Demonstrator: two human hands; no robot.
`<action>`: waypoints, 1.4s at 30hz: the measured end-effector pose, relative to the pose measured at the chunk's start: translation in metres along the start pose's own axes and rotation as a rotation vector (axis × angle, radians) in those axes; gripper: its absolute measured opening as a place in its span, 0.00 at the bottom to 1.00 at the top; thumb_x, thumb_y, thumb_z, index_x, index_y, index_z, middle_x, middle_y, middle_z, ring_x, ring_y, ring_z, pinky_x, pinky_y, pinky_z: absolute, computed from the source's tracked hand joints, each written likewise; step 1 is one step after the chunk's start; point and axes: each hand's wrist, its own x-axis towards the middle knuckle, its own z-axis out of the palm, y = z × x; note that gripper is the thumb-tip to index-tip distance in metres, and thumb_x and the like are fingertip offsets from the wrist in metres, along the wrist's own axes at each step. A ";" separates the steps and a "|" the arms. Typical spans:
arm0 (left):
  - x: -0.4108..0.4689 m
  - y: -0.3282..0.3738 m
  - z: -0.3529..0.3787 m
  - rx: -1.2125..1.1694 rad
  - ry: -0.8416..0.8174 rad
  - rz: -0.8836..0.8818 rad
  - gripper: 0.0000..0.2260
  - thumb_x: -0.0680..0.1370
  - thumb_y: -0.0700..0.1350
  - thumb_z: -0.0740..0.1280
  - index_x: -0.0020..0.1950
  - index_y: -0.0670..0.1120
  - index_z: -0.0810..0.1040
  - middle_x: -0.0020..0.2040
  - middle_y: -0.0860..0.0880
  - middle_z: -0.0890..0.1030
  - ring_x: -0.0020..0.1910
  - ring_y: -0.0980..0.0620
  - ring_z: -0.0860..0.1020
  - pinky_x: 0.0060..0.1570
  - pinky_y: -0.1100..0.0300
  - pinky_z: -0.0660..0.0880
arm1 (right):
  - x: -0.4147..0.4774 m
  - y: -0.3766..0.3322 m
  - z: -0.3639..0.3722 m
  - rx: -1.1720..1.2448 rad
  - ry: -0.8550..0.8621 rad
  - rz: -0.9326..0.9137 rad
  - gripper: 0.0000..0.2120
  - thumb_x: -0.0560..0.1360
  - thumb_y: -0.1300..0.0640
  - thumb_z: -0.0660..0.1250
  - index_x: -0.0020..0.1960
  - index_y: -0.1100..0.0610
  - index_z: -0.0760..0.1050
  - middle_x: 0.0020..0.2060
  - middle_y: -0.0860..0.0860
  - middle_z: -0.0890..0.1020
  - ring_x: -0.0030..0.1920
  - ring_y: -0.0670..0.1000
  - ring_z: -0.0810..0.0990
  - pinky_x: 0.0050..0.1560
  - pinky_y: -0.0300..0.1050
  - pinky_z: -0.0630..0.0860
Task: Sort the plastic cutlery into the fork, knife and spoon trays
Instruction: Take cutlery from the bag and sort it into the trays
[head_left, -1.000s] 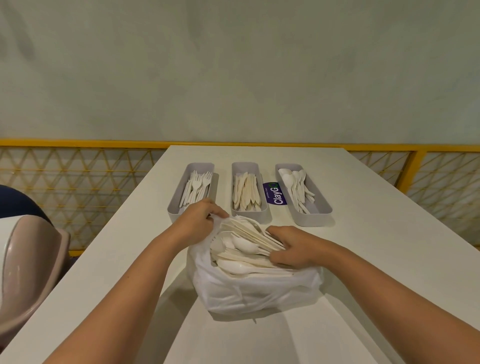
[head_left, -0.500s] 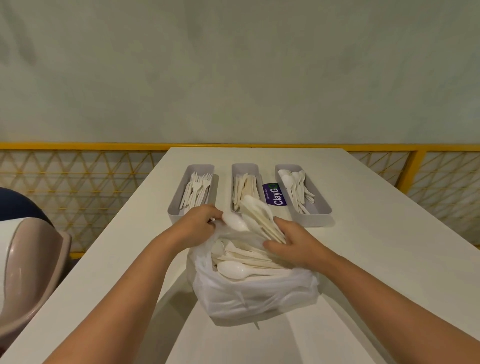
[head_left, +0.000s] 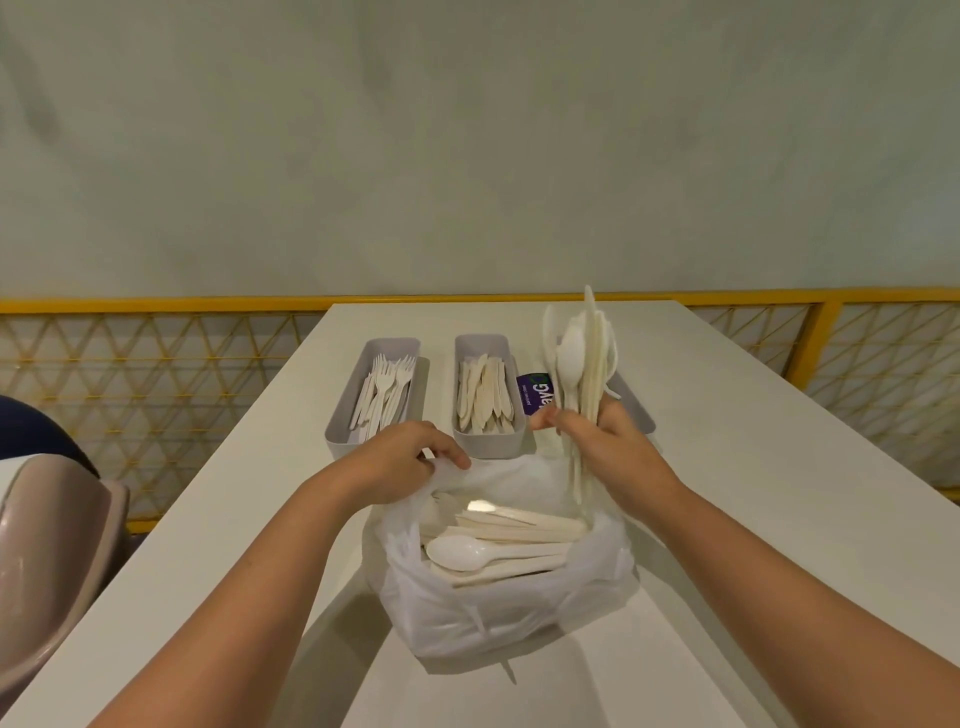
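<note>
The right hand (head_left: 608, 447) clenches a bundle of cutlery (head_left: 582, 364) by the handles and holds it upright above the bag (head_left: 498, 618), in front of the spoon tray (head_left: 635, 413). The left hand (head_left: 400, 457) pinches the bag's rim, with its fingers curled round the thin plastic.

The bundle looks mixed, with spoon bowls among flatter blades, and it fans out at the top. Because the grip sits low on the handles, a loose piece could slide out onto the table (head_left: 779, 467) or back into the bag. If the whole bunch goes into one tray, the kinds would get mixed. The bag is soft, so it may slump and spill if the left hand lets go.

There are three trays in a row: the fork tray (head_left: 338, 434) on the left, the knife tray (head_left: 488, 448) in the middle and the spoon tray on the right. There is one bag, and one purple card (head_left: 534, 395) between the knife and spoon trays. The pieces in the bundle, trays and bag overlap too much to count. Only one spoon (head_left: 457, 551) shows clearly in the bag.
</note>
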 end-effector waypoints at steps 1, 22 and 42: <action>0.000 0.001 -0.001 -0.005 -0.002 0.003 0.19 0.79 0.34 0.57 0.56 0.54 0.81 0.59 0.53 0.74 0.50 0.54 0.73 0.50 0.65 0.68 | 0.003 -0.003 -0.002 -0.002 0.014 -0.006 0.09 0.77 0.58 0.63 0.46 0.60 0.81 0.43 0.41 0.82 0.47 0.38 0.79 0.49 0.33 0.70; 0.051 0.065 -0.033 -0.480 0.244 0.179 0.09 0.80 0.44 0.61 0.45 0.52 0.80 0.45 0.52 0.81 0.51 0.52 0.79 0.54 0.58 0.75 | 0.067 -0.053 -0.003 0.315 -0.203 -0.075 0.04 0.78 0.60 0.62 0.45 0.59 0.72 0.26 0.52 0.73 0.23 0.47 0.68 0.27 0.39 0.69; 0.103 0.114 -0.043 -0.840 0.628 0.068 0.11 0.79 0.42 0.55 0.44 0.42 0.76 0.41 0.42 0.78 0.39 0.46 0.76 0.37 0.55 0.75 | 0.085 -0.044 -0.017 0.406 -0.120 -0.007 0.07 0.78 0.63 0.63 0.51 0.66 0.76 0.31 0.59 0.80 0.28 0.54 0.78 0.32 0.45 0.77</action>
